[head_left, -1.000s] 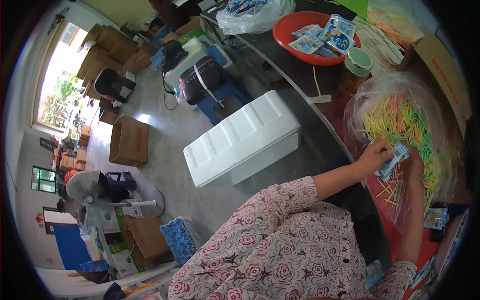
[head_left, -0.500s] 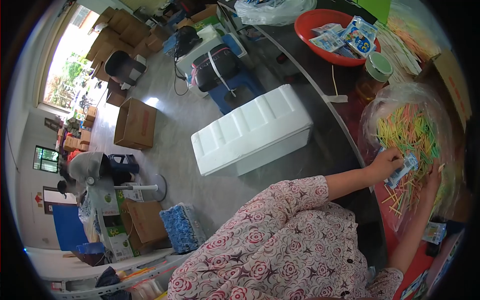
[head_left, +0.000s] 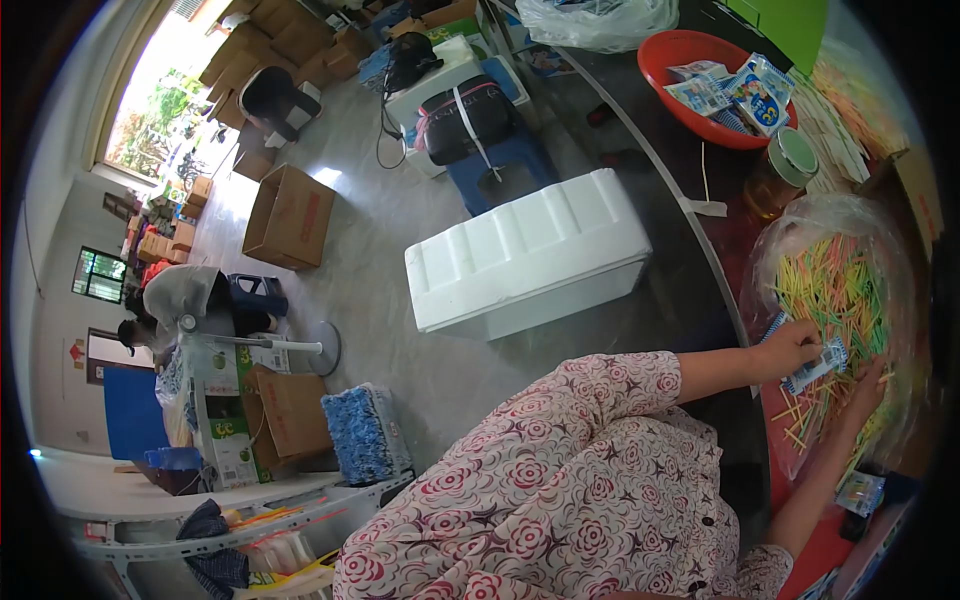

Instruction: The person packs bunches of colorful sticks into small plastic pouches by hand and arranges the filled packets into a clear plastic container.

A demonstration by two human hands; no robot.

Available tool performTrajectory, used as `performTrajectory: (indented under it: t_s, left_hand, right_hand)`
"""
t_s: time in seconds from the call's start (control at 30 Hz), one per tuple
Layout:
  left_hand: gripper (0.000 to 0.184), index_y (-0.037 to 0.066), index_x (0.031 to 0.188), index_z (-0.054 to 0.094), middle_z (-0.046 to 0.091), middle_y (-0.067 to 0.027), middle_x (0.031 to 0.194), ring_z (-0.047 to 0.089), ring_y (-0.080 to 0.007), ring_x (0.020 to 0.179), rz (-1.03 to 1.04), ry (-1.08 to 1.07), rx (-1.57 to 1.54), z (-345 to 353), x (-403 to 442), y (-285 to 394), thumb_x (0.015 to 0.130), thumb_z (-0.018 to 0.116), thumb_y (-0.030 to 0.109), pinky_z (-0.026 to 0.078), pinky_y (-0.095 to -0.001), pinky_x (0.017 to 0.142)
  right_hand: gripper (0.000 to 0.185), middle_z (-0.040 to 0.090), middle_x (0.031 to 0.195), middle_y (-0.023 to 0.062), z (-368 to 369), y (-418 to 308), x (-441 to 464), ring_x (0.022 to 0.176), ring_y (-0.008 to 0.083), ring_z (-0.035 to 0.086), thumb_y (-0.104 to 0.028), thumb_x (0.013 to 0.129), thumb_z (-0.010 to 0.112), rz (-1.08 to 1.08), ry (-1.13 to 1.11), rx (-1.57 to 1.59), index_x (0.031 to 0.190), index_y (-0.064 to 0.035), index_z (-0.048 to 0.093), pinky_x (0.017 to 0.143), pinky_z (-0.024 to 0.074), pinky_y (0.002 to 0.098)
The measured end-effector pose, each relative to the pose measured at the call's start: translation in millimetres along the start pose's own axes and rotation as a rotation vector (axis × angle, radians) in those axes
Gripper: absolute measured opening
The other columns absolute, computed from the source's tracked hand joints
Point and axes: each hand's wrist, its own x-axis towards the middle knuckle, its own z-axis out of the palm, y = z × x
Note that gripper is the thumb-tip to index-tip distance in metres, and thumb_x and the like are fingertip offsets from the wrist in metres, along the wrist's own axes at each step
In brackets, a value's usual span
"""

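Note:
My left hand (head_left: 786, 350) pinches a small blue-and-white plastic packet (head_left: 824, 364). Below the packet lies a heap of thin coloured sticks (head_left: 828, 285), yellow, green, orange and pink, in a clear plastic bag (head_left: 765, 265). At the near side of that heap, my right hand (head_left: 866, 392) has its fingers closed, with a pale stick end showing at the fingertips. How many sticks it holds is hidden.
A red bowl (head_left: 655, 85) of filled packets and a green-lidded jar (head_left: 785, 170) stand on the dark table. Another packet (head_left: 860, 492) lies beside my right forearm. A white foam box (head_left: 530, 250) sits beside the table. Another person (head_left: 185, 300) bends over farther back.
The whole view has shifted, so the table and bowl appear farther right. My left hand still holds the packet, and my right hand has drawn slightly back along the sticks.

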Motion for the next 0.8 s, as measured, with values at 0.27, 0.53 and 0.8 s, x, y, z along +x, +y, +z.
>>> performTrajectory:
  t_s: [0.27, 0.53, 0.8]
  left_hand:
    - [0.011, 0.002, 0.082, 0.051, 0.060, -0.0055, 0.074, 0.056, -0.0116, 0.068, 0.004, -0.017, -0.030, -1.7, 0.4, 0.5, 0.088, 0.058, 0.008, 0.046, -0.0295, 0.062]
    - [0.012, 0.001, 0.081, 0.051, 0.060, -0.0063, 0.071, 0.057, -0.0118, 0.066, 0.101, -0.011, -0.042, -0.2, 4.1, -14.4, 0.087, 0.059, 0.007, 0.046, -0.0294, 0.059]
    - [0.009, 0.001, 0.082, 0.051, 0.057, -0.0050, 0.074, 0.055, -0.0109, 0.070, 0.063, -0.047, -0.040, -2.9, 0.0, -7.1, 0.088, 0.058, 0.005, 0.045, -0.0287, 0.064]
  right_hand:
    - [0.031, 0.043, 0.070, 0.0001, 5.0, -23.2, -22.9, 0.069, 0.0117, 0.042, -0.032, 0.092, 0.057, 0.037, 0.061, 0.375, 0.078, -0.0066, 0.046, 0.068, 0.0359, 0.0279]
    - [0.030, 0.040, 0.066, -0.0015, 9.4, 4.1, -33.5, 0.060, 0.0090, 0.040, -0.031, 0.092, 0.055, 0.023, 0.009, 0.298, 0.076, -0.0089, 0.044, 0.056, 0.0339, 0.0244]
    - [0.031, 0.035, 0.062, -0.0044, 7.7, 11.0, -38.2, 0.052, 0.0059, 0.033, -0.033, 0.093, 0.055, -0.005, -0.113, 0.082, 0.074, -0.0120, 0.042, 0.049, 0.0277, 0.0229]
